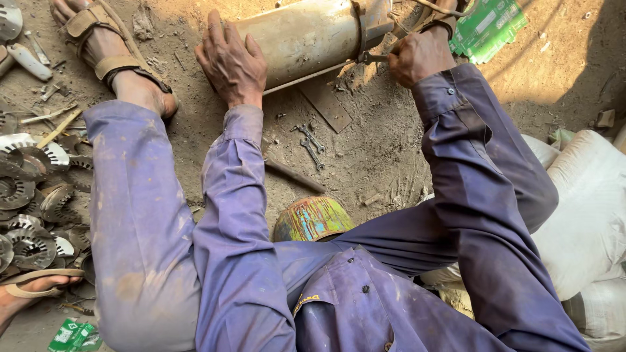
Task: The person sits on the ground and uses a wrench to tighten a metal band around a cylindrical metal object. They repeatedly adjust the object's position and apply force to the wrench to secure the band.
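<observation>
On gritty dirt, left hand [229,62] flat on dented metal cylinder [306,36], right hand [417,57] grip tight around thin steel tool [372,58]

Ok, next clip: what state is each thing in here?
Metal cylinder: lying on its side on the dirt.
Left hand: flat on the cylinder.
Right hand: closed around a tool handle at the cylinder's seam.
Two wrenches: lying loose on the ground.
</observation>
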